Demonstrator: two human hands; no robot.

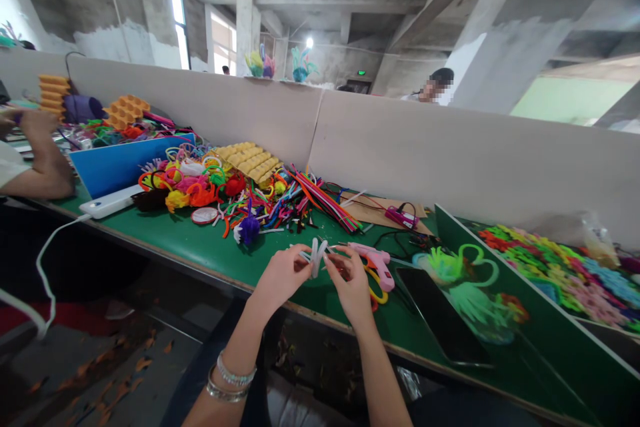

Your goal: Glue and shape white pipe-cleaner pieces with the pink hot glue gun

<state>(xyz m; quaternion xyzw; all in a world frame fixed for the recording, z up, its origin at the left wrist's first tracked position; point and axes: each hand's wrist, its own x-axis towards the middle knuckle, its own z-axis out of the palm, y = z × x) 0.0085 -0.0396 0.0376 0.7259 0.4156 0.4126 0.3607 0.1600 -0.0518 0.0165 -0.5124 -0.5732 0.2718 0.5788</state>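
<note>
Between my two hands, above the front of the green table (210, 250), is a bent white pipe cleaner (315, 257) with loops standing up. My left hand (283, 275) pinches its left side between thumb and fingers. From the right, the fingertips of my right hand (349, 275) are closed on the same white piece. Just beyond my right hand lie a pink glue gun (376, 263) and yellow-handled scissors (379, 288), partly hidden by that hand. A purple and white fuzzy piece (249, 229) sits on the table beyond my left hand.
Colourful pipe cleaners (325, 200) and fuzzy shapes heap at the back left. At right are a black phone (443, 313), green fuzzy pieces (470, 293) and an upright divider (530, 300). A white power strip (113, 201) lies left. Another person's arm (43, 153) is at far left.
</note>
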